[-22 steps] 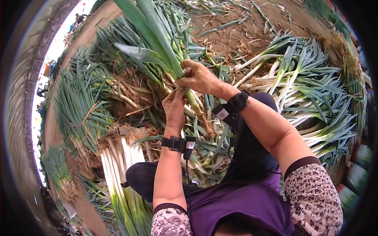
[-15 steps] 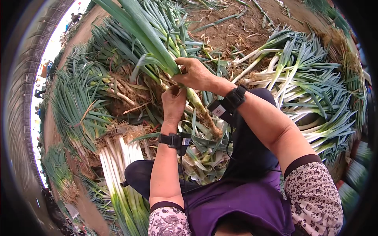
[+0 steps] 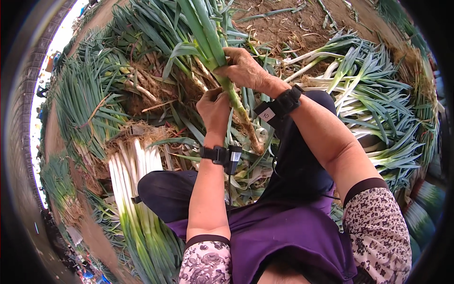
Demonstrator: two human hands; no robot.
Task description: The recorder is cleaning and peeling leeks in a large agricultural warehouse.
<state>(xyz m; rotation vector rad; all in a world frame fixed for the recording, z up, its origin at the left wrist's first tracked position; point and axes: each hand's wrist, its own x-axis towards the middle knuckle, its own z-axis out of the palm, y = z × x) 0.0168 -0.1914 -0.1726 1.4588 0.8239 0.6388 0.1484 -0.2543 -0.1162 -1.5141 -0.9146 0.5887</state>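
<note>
A large green onion point(image 3: 235, 98) slants in front of me, its leaves toward the top and its dirty root end toward my knee. My right hand point(image 3: 246, 70) is closed round it where the leaves meet the stalk, thumb and fingers on either side. Just below, my left hand point(image 3: 213, 111) has its fingers bent in a pinch against the stalk; the fingertips are partly hidden, so whether they also grip a loose strip cannot be seen. One outer leaf point(image 3: 182, 52) bends away to the left of the stalk.
Trimmed white-stalked green onions point(image 3: 137, 175) lie at my left knee. More cleaned ones point(image 3: 364, 94) are heaped on the right. Untrimmed bunches point(image 3: 80, 99) with soil on their roots stretch along the left. Peeled leaf scraps point(image 3: 246, 170) litter the ground between my legs.
The green onion now stands steeper, its leaves swung to the right. Both hands have risen slightly with it, my left hand still pinching at the stalk. The whole view has shifted a little.
</note>
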